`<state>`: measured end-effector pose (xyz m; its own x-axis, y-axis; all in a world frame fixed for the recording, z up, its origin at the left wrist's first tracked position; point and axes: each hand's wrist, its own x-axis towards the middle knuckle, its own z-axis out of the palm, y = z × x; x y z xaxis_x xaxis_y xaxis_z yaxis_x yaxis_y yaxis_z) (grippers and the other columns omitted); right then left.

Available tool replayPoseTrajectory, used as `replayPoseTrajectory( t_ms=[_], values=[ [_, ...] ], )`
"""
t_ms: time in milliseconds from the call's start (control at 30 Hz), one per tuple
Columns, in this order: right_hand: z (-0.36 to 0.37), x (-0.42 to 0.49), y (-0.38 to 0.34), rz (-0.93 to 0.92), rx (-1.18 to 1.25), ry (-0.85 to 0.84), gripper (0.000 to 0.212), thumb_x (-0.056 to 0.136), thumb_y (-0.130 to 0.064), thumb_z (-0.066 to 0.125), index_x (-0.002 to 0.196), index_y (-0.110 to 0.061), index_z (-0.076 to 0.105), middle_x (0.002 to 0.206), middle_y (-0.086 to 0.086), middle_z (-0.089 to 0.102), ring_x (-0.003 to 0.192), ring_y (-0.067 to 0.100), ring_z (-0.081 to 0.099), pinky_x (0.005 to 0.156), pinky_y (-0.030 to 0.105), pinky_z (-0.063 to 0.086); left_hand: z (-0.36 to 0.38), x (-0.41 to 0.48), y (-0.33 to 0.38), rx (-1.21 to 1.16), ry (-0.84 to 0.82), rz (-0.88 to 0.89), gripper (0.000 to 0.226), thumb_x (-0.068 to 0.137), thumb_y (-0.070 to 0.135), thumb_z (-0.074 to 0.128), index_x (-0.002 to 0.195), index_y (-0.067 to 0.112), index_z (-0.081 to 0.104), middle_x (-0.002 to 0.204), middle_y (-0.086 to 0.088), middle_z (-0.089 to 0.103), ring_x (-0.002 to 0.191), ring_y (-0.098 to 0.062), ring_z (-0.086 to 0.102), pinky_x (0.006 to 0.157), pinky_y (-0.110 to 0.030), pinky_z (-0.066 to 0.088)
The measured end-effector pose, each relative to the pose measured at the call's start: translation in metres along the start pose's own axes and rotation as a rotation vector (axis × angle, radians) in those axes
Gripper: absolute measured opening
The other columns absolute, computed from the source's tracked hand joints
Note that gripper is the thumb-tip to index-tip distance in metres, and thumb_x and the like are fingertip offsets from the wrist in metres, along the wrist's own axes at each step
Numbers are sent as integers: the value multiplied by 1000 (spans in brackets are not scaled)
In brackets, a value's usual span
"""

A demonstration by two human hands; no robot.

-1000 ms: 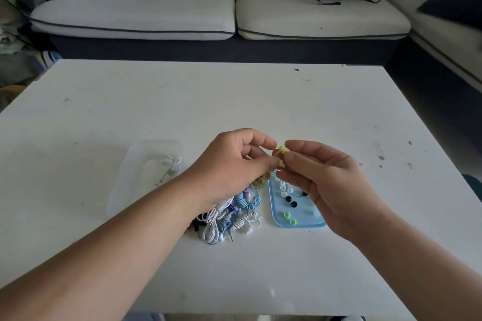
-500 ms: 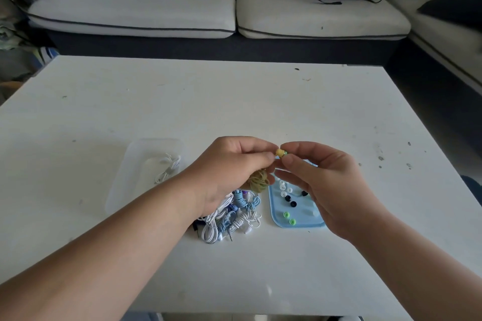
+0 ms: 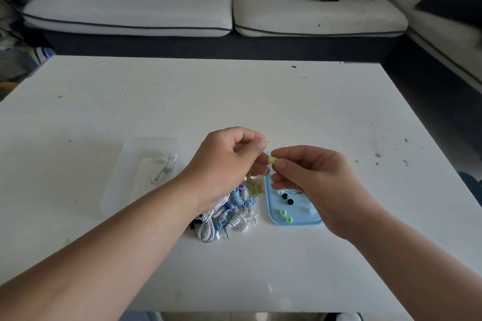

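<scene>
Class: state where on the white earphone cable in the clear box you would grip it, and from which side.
Probably pinch the bunched middle of the white earphone cable from straight above: it lies flat inside the clear box, whose walls block a sideways approach, and the loops gather there.

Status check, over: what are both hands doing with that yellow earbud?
Right grip pinches yellow earbud. Left grip holds its coiled cable. Nothing in the way; earphone pile, blue tray below.
</scene>
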<state>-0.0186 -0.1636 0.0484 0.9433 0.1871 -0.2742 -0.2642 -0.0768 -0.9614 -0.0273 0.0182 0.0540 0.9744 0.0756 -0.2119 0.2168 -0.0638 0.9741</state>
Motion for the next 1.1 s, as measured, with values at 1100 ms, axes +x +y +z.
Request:
replayPoseTrajectory(
  t_ms=[1100],
  values=[
    [-60, 23, 16, 85, -188, 265, 13, 90, -15, 75, 87, -3, 72, 76, 10, 68, 61, 17, 63, 61, 34, 56, 44, 0, -1, 45, 1, -139, 2, 94, 12, 75, 94, 12, 77, 87, -12, 80, 78, -22, 78, 40, -9, 39]
  ],
)
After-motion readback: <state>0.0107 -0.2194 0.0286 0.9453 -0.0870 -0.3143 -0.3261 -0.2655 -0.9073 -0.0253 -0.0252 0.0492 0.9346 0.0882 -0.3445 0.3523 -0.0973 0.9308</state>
